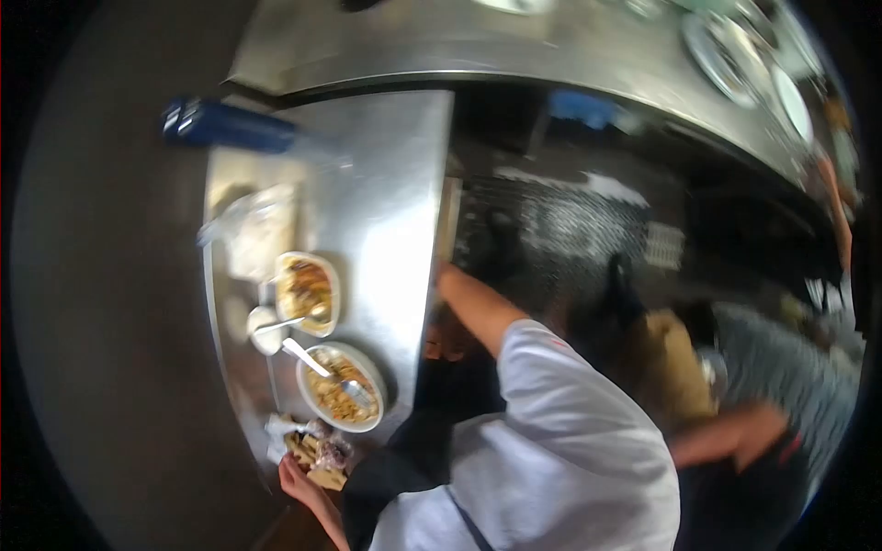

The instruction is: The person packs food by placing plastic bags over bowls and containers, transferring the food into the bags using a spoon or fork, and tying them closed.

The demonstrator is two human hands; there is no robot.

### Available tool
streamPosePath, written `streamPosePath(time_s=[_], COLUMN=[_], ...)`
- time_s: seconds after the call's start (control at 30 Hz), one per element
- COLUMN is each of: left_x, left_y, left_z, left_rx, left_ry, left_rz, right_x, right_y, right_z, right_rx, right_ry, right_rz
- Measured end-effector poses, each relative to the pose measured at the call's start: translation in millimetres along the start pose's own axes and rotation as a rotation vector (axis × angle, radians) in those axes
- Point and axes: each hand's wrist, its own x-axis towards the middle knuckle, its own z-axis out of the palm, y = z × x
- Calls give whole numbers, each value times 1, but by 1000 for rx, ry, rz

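Observation:
My left hand (294, 477) is at the lower left, beside a pile of small wrapped packets (322, 452). Its fingers look closed, but what they hold is too blurred to make out. My right arm (478, 303) reaches to the side edge of the steel table (395, 184); the hand there is hidden at or below that edge. Near my left hand stands an oval white bowl (379, 381) of crumbly food, with a spoon (354, 390) in it. Beyond it sits a white dish (333, 280) of saucy food with another utensil across it.
A blue bottle (230, 127) and a plastic bag (262, 230) are along the table's wall side. A steel counter (413, 46) crosses the top, with plates (717, 60) at right. Wet dark flooring (570, 225) and another person's arm (735, 436) are to the right.

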Motion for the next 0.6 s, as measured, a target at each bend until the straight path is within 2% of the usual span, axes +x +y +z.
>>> streamPosePath(time_s=[0.1,0.17,0.2,0.23,0.27,0.33,0.37,0.4,0.43,0.5,0.57,0.6], left_x=[-5,-12,-11,-7,-5,0,-1,-4,-3,5,18,29], left_y=[4,32,37,20,40,22,13,3,-7,-34,-37,-30], left_z=[6,24,26,26,28,22,21,19,19,26,26,21], left_rx=[27,-56,22,222,213,351,385,434,484,579,686,743], left_ry=[2,78,122,228,270,384,419,423,416,560,637,648], left_rz=[15,-58,-73,27,46,-30,-63,-101,-124,-96,-50,-24], right_x=[-5,-11,-15,-20,-25,-34,-44,-55,-52,-68,-63,-56], right_y=[7,24,37,52,67,100,105,88,116,110,119,99], right_z=[2,-1,-7,-15,-26,-57,-100,-128,-141,-178,-204,-214], right_rx=[27,79,143,244,363,502,52,-263,-460,-625,-490,-546], right_ry=[46,90,115,139,143,86,-108,-202,-261,-377,-562,-652], right_rz=[-39,-59,-67,-72,-80,-148,-227,-190,-566,-655,-603,-569])
